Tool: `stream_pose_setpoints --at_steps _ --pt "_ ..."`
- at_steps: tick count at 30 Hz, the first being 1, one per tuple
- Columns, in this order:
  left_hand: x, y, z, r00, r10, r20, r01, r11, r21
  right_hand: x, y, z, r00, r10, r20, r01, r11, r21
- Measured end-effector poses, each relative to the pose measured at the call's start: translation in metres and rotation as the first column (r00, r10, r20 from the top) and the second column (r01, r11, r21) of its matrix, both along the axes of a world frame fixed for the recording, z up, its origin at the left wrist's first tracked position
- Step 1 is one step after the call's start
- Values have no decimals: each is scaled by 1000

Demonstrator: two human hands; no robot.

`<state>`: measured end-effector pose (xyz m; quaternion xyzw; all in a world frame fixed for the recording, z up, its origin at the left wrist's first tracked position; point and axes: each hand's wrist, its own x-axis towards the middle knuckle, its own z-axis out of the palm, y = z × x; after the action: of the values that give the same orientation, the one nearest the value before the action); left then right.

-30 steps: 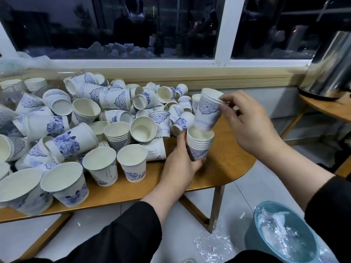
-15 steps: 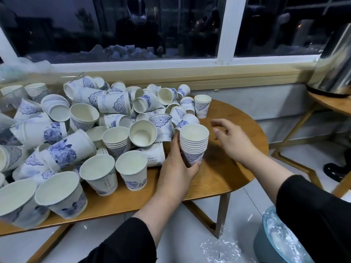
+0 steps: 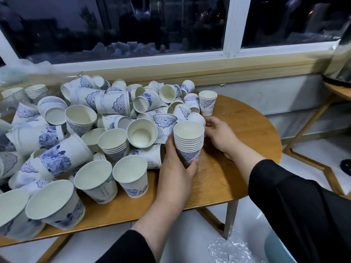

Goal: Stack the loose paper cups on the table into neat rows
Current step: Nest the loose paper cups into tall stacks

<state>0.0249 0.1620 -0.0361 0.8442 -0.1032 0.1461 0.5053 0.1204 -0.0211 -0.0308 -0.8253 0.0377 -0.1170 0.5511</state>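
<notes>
Many white paper cups with blue patterns lie jumbled in a pile (image 3: 106, 105) across the left and middle of a round wooden table (image 3: 241, 130). My left hand (image 3: 176, 168) grips an upright stack of several nested cups (image 3: 189, 143) near the table's front right. Just behind that stack lies a loose cup on its side (image 3: 196, 117), and my right hand (image 3: 221, 136) curls its fingers and thumb round that cup's end. Another short nested stack (image 3: 114, 144) stands in the pile. A pair of nested cups (image 3: 207, 105) stands upright at the pile's far right.
Bare wood shows on the table's right side. A window sill runs behind the pile. A second wooden table (image 3: 340, 90) with a shiny metal vessel (image 3: 341, 59) stands at the right. A blue bin (image 3: 275, 247) and crumpled plastic wrap (image 3: 228, 249) lie on the floor.
My right hand let go of the cup it dropped into the stack, then moved left behind the stack and closed on a loose cup. The left hand kept holding the stack.
</notes>
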Motion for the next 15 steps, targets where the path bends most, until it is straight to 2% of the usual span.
stream_pose_setpoints --at_steps 6,10,13,15 --pt "0 1 0 1000 -7 -7 7 1000 -4 -25 -3 5 993 -90 71 80 989 128" --pt "-1 0 1 999 -35 -34 34 999 -10 -67 -12 47 926 -204 316 168 976 138" --pt "0 0 0 996 -66 -62 65 998 -10 -98 -8 86 873 -118 474 95 993 72" --pt "0 -1 -1 995 -70 -76 70 998 -4 -113 2 102 859 -12 512 52 997 -63"
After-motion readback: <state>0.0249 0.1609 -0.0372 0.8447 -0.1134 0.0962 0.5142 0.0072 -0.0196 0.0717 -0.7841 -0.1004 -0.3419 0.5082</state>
